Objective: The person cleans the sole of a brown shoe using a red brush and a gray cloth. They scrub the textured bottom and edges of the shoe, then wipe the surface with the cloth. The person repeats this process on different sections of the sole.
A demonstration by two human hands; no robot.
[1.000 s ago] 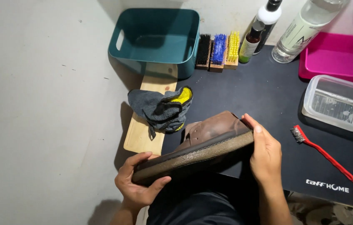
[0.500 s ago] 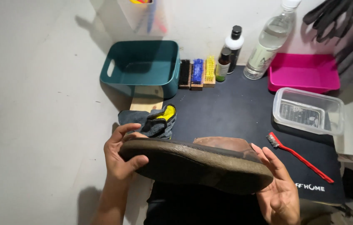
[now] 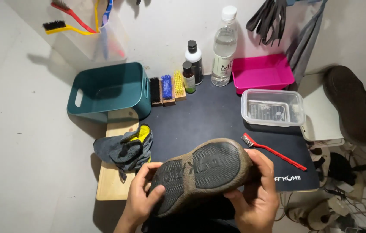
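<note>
Both my hands hold a brown shoe (image 3: 200,172) with its dark, dirty rubber sole turned up toward me, above the near edge of a black mat (image 3: 209,116). My left hand (image 3: 142,194) grips the heel end, fingers wrapped over the sole's edge. My right hand (image 3: 256,194) grips the toe end from the right. A grey and yellow cloth (image 3: 127,149) lies just left of the shoe on a wooden board (image 3: 116,181). A red-handled brush (image 3: 271,151) lies on the mat just right of the toe.
A teal bin (image 3: 105,90), three small brushes (image 3: 167,88), two small bottles (image 3: 191,64), a clear water bottle (image 3: 224,47) and a pink tray (image 3: 263,71) line the back. A clear plastic box (image 3: 272,108) sits at the right. Another dark shoe (image 3: 355,103) rests beyond the mat.
I have turned the shoe from side-on to sole-up. The view has tilted up, showing more of the wall and hanging brushes.
</note>
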